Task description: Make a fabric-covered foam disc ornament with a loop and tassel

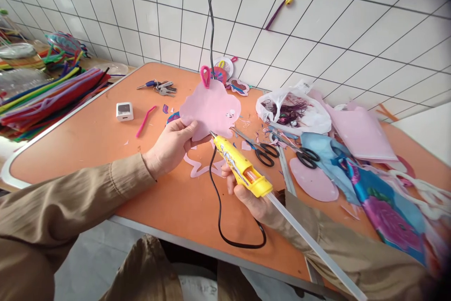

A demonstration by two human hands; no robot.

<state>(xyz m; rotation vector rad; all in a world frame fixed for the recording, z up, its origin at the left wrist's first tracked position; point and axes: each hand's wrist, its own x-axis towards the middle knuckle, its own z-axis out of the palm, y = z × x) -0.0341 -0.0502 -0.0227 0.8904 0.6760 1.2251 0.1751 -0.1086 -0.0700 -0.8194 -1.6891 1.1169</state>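
- A flat pink cutout (209,108), plain-faced and wavy-edged, is held over the counter (169,207), left of the white bag (315,120); its top edge is overlapped by a magenta loop (205,77).
- Its lower edge is pinched by the fingers of the left hand (172,143).
- A yellow glue gun (241,162) is gripped by the right hand's (253,202) fingers, nearer than the bag; its tip is pointed at the cutout, contact unclear.

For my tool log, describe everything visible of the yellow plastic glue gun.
The yellow plastic glue gun has patchy markings, a side opening and a metallic nozzle near the scalloped pink sheet; contact is unclear. A long translucent stick protrudes behind. The bare right hand holds the gun tilted above the orange tabletop.
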